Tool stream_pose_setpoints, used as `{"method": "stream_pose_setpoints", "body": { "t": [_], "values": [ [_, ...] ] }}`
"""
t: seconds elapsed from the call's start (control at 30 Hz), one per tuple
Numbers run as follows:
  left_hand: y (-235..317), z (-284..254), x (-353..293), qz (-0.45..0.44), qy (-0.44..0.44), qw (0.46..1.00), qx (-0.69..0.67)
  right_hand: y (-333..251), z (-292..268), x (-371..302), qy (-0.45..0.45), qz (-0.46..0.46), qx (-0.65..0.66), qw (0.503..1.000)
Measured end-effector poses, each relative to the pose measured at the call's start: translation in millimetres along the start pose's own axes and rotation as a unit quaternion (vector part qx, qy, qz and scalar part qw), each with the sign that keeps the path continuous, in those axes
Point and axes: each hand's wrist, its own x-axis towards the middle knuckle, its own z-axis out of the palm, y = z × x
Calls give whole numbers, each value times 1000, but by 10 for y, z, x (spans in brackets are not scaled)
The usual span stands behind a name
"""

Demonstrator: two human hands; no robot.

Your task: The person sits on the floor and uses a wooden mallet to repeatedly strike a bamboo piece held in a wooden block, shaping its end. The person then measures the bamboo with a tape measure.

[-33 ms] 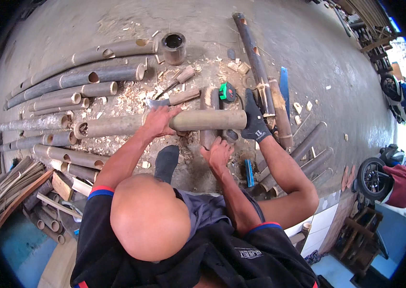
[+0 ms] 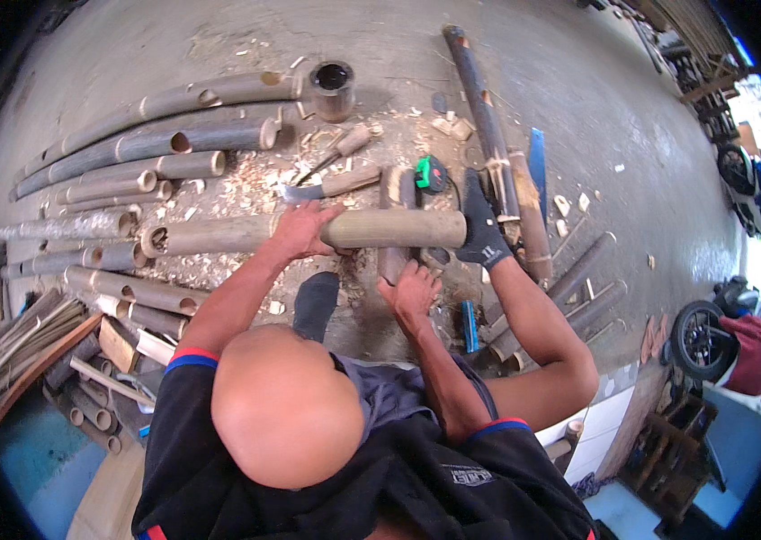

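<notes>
A long pale bamboo tube (image 2: 398, 228) lies crosswise in front of me, its open left end showing a hollow. My left hand (image 2: 302, 230) grips it near the middle from above. Under the tube runs a shorter, darker bamboo piece (image 2: 397, 187), pointing away from me. My right hand (image 2: 414, 291) holds that piece's near end, fingers partly hidden. My right foot in a dark sock (image 2: 481, 229) rests against the tube's right end. Just beyond the tube lie a curved-blade knife (image 2: 344, 183) with a wooden handle, a chisel-like tool (image 2: 340, 148) and a green-and-black tape measure (image 2: 431, 175).
Several bamboo tubes with cut holes (image 2: 219, 135) lie at the left. A bamboo cup (image 2: 333, 92) stands at the back. Wood chips cover the floor. A dark bamboo pole (image 2: 481, 108) and a blue strip (image 2: 537, 171) lie at the right. A motorbike (image 2: 713, 337) is parked far right.
The whole view has shifted slightly. Both hands keep their places on the bamboo.
</notes>
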Motion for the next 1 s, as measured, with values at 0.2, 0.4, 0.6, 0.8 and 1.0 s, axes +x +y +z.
{"method": "stream_pose_setpoints", "body": {
  "t": [0.2,0.4,0.6,0.8,1.0],
  "values": [
    [-5,77,-88,-26,21,998,49,242,-547,183,184,-111,-21,976],
    [27,70,-78,-29,30,998,40,509,-1041,822,74,-256,-86,960],
    [63,94,-48,-18,31,999,10,621,-1075,973,25,-281,-11,959],
    [104,103,-38,-27,34,999,18,605,-1114,894,30,-257,-6,966],
    [128,78,-11,-43,10,999,26,693,-938,955,24,-244,-9,969]
  ]
}}
